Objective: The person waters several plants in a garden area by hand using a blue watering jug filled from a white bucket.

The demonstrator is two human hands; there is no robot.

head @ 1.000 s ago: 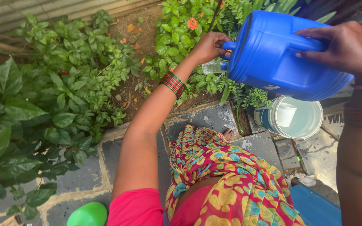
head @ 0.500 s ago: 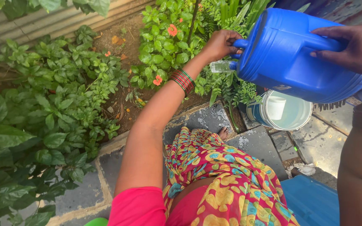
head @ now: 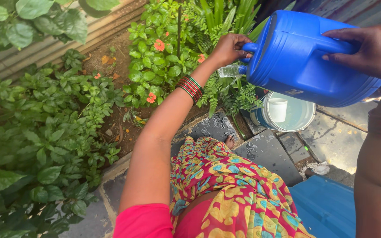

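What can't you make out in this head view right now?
- Spout tip: a clear piece beside the left hand; any water flow too faint to tell.
- Blue watering can: inside hidden by its wall.
- Right hand: palm hidden against the can.
- Bucket: top rim covered by the can.

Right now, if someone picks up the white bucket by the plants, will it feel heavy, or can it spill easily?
The white bucket seems to hold water with a white cup in it, so probably heavy for its size. It stands open, without a lid, so water would likely slosh out if tilted. It sits on uneven stone paving, so a push might rock it.
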